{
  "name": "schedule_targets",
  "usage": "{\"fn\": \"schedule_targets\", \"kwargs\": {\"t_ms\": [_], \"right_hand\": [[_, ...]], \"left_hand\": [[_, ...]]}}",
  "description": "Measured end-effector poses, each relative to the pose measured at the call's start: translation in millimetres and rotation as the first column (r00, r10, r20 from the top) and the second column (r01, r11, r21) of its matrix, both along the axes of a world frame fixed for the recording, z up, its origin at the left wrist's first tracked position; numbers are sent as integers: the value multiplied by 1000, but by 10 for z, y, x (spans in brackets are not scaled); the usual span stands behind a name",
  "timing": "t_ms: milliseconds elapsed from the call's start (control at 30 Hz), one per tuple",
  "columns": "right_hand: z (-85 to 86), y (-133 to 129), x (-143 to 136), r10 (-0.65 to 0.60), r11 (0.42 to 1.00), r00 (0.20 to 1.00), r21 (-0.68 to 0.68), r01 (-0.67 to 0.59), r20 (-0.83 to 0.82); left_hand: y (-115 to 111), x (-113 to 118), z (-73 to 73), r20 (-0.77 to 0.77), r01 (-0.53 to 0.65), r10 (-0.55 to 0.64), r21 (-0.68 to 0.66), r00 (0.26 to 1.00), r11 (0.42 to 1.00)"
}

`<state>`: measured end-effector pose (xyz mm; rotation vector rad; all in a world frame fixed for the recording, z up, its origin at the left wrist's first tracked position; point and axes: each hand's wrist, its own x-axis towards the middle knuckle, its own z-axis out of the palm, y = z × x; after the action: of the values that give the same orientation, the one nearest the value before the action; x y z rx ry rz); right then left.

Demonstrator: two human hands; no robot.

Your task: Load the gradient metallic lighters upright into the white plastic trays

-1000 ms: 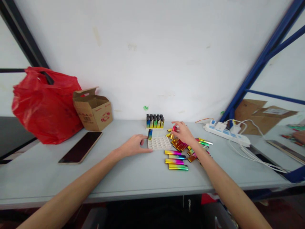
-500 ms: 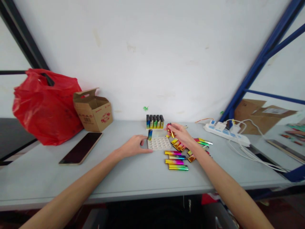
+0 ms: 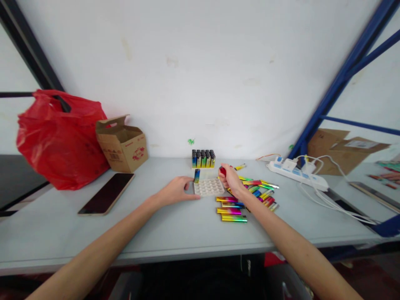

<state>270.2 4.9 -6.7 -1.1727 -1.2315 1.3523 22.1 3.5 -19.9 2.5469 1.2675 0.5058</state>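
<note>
My left hand (image 3: 178,191) lies at the left end of a white tray (image 3: 210,187) with rows of holes, its thumb along the near corner and its fingers apart. One blue lighter (image 3: 196,176) stands upright in the tray's far left corner, beside those fingers. Just right of the tray, my right hand (image 3: 231,180) is closed around a red lighter (image 3: 222,171); only its top end shows. Several shiny lighters (image 3: 233,218) lie stacked side by side in front of that hand. More loose lighters (image 3: 267,195) are piled under and beyond my right forearm.
Behind the tray stands a full block of upright lighters (image 3: 203,159) near the wall. To the left are a phone (image 3: 106,194), an open cardboard box (image 3: 123,148) and a red plastic bag (image 3: 62,141). A white power strip (image 3: 300,177) with cables lies at the right.
My right hand has turned and closed further round the red lighter, shifting slightly toward the tray. More of the loose pile shows beside my forearm. My left hand has stayed in place.
</note>
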Motion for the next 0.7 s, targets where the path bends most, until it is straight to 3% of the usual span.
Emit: {"fn": "schedule_targets", "kwargs": {"t_ms": [200,300,400,533,700], "right_hand": [[-30,14,2,-8,998,1000,64,8,5],[-60,36,8,55,994,998,94,-56,5],[-78,35,0,117,964,992,235,-124,45],[-67,-17,-24,48,861,944,466,-205,327],[-34,-92,-98,-189,689,800,658,-305,570]], "left_hand": [[-3,-1,13,0,13,-13,-3,1000,1000],[-10,4,29,-1,16,-16,-6,1000,1000],[-22,10,42,4,11,-11,-8,1000,1000],[-29,11,39,12,3,-3,-20,1000,1000],[-11,3,8,29,12,-11,-24,1000,1000]]}}
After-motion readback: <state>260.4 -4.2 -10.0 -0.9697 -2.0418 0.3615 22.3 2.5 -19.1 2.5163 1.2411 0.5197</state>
